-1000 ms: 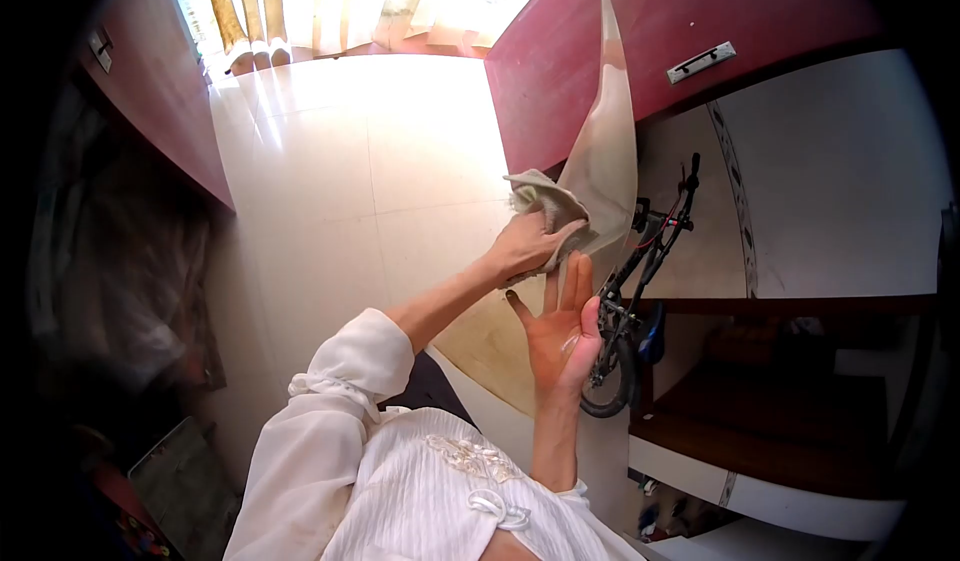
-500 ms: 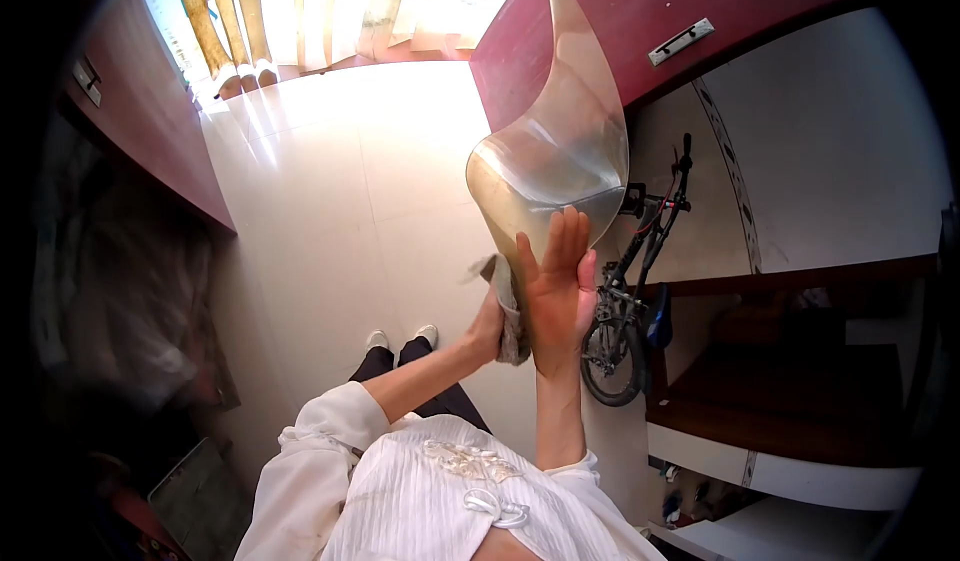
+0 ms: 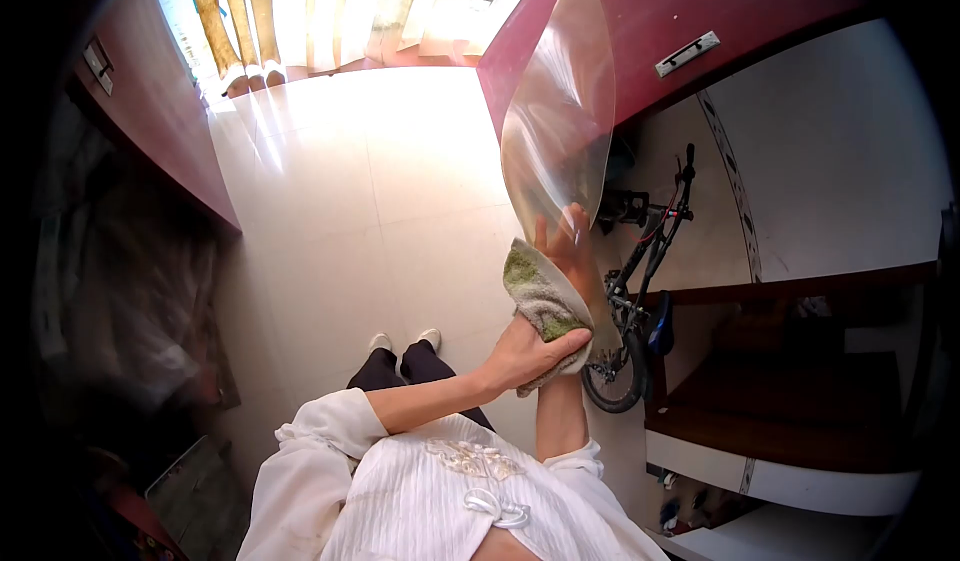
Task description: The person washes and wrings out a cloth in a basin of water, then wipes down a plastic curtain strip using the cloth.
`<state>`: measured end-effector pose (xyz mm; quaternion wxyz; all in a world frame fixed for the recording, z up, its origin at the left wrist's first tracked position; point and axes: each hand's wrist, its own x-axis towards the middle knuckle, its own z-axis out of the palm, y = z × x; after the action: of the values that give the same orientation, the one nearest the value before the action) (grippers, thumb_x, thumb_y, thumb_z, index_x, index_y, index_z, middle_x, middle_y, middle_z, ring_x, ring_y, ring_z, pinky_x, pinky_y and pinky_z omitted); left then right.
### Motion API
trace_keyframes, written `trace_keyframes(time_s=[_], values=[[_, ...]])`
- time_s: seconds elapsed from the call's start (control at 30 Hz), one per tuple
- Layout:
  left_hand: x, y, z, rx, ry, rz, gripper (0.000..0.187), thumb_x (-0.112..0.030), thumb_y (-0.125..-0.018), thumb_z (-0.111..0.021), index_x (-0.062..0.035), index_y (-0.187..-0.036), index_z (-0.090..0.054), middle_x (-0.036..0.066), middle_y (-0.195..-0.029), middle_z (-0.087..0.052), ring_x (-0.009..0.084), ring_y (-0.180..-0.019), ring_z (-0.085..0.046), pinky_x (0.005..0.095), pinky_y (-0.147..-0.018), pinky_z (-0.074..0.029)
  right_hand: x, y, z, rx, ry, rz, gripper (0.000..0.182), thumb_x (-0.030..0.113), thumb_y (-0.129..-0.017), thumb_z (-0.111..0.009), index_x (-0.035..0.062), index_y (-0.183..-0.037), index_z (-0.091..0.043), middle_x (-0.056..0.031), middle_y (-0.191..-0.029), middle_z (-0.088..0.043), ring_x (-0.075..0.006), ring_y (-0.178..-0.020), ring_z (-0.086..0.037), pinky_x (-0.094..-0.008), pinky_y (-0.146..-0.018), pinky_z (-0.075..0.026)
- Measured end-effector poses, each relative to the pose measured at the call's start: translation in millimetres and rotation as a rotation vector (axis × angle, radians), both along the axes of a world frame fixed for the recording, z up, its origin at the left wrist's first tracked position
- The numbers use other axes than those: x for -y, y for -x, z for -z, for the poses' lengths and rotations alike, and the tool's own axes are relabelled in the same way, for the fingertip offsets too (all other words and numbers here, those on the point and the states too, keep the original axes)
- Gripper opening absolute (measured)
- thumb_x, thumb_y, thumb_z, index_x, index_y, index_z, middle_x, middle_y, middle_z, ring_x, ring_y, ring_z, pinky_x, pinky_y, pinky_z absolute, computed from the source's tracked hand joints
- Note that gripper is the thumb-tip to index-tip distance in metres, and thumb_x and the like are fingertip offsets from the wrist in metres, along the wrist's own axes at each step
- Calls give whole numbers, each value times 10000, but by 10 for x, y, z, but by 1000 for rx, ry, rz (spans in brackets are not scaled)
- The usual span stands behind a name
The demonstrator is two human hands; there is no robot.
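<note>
A long, clear, slightly yellowish plastic strip point(image 3: 556, 121) hangs from the top of the view, twisted midway, its lower end over my right forearm. My right hand point(image 3: 566, 246) lies behind the strip and shows through it, palm toward me, fingers stretched out and apart. A grey-white cloth with green patches point(image 3: 545, 296) is bunched in my left hand point(image 3: 530, 354), whose thumb presses over it. The cloth rests against the strip in front of my right palm and wrist, covering part of them.
To the right, a bicycle point(image 3: 645, 261) stands beside a dark wooden shelf unit point(image 3: 790, 391). Red doors with handles, one red door point(image 3: 650, 21) behind the strip, flank a bright doorway. More strips point(image 3: 350, 11) hang there. Pale tiled floor point(image 3: 330, 211) lies below.
My left hand has brought the cloth from the strip's left edge across its front, over my right palm and wrist. The strip has shifted right and its broad curl has narrowed.
</note>
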<state>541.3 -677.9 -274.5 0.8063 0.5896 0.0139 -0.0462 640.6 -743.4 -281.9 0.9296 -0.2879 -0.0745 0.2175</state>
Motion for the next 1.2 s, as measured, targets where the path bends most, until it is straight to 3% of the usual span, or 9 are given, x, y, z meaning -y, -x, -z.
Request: trace_keyframes(time_s=[0.13, 0.27, 0.3, 0.37, 0.43, 0.57, 0.77, 1.03, 1.2], values=[[-33, -13, -3, -110, 146, -172, 866, -389, -693, -766, 45, -1302, -328, 163, -1238, -478, 242, -1158, -470, 332, -985, -368, -162, 183, -32, 29, -145, -119, 364, 280, -965, -424, 162, -1309, -402, 26, -1333, -410, -125, -1255, -368, -354, -1009, -373], [-544, -387, -184, -296, 739, -241, 677, -451, -751, -712, 12, -1177, -460, 98, -1098, -545, 151, -987, -540, 283, -819, -469, -382, 417, -206, 213, 378, 157, 348, 223, -983, -371, 51, -1282, -419, -59, -1245, -511, -151, -1203, -421, -322, -1075, -271], [-704, -484, -184, -273, 703, -248, 650, -476, -758, -697, 7, -1140, -489, 90, -1062, -558, 143, -948, -553, 278, -783, -480, -442, 404, -217, -75, -362, -85, 350, 238, -985, -366, 50, -1275, -425, -57, -1232, -518, -165, -1193, -429, -330, -1073, -272], [-939, -626, -156, -185, 416, -339, 536, -386, -755, -721, 15, -1059, -538, 88, -951, -592, 164, -871, -582, 283, -759, -486, -526, 436, -200, -272, -488, -81, 374, 294, -988, -347, 50, -1257, -437, -57, -1228, -519, -195, -1164, -455, -349, -1050, -316], [-845, -523, -263, 18, 334, -445, 619, -356, -722, -745, 34, -1122, -479, 116, -998, -571, 195, -925, -571, 304, -795, -477, -634, 398, -71, 17, 316, 208, 405, 325, -985, -341, 40, -1259, -429, -69, -1226, -516, -214, -1145, -476, -365, -1016, -366], [-516, -278, 13, 110, -11, -508, 916, -371, -608, -799, 43, -1250, -293, 223, -1261, -347, 310, -1203, -378, 395, -1000, -328, -661, 285, 63, -203, -102, 20, 462, 358, -952, -429, 1, -1246, -412, -142, -1153, -540, -227, -1046, -557, -341, -917, -463], [-724, 89, 62, -69, 212, -360, 782, -321, -701, -770, 49, -1231, -328, 162, -1139, -485, 234, -1077, -511, 340, -889, -438, -937, 225, -110, 326, 941, 374, 333, 226, -959, -441, -38, -853, -614, -95, -831, -652, -151, -785, -612, -270, -753, -482], [-976, 220, 593, -354, 600, -289, 355, -172, -891, -567, -50, -1197, -433, 62, -1001, -582, 148, -873, -600, 305, -724, -524, -783, 202, 103, 580, 997, -321, 319, 205, -955, -458, -35, -1117, -592, -103, -1078, -636, -162, -1029, -569, -247, -886, -419], [-1206, 374, 655, -387, 591, -122, 376, -240, -875, -599, -11, -1146, -473, 94, -946, -609, 167, -783, -625, 314, -692, -539, -53, -36, 199, 297, 951, 183, 524, 300, -920, -529, -25, -1313, -411, -139, -1269, -509, -182, -1201, -447, -287, -997, -332]])
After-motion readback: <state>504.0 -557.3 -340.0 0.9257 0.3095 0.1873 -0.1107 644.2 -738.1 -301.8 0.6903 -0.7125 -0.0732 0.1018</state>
